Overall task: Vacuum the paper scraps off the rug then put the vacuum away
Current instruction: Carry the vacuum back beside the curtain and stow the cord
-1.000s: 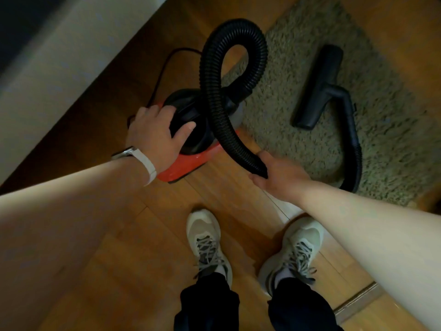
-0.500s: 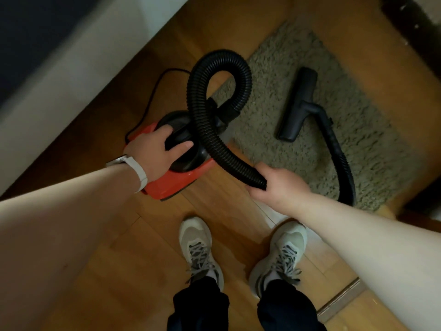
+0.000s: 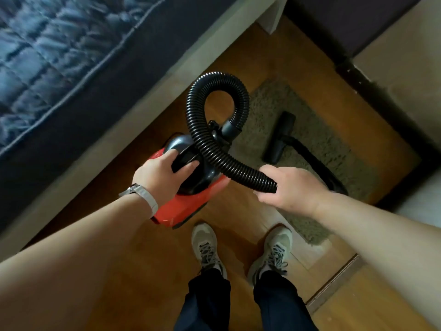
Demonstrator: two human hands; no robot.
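Left hand [image 3: 160,176] gripped the black handle of the red vacuum [image 3: 188,204] above the wood floor [image 3: 143,271]. Right hand [image 3: 290,188] was closed around the ribbed hose [image 3: 216,149], which looped upward from the canister. Farther out, the floor nozzle [image 3: 279,137] lay on the rug [image 3: 334,139].

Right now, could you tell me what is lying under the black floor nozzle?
The black floor nozzle lies on the shaggy grey-green rug, which lies on the wooden floor. No paper scraps show around it; the pile directly beneath it is covered.
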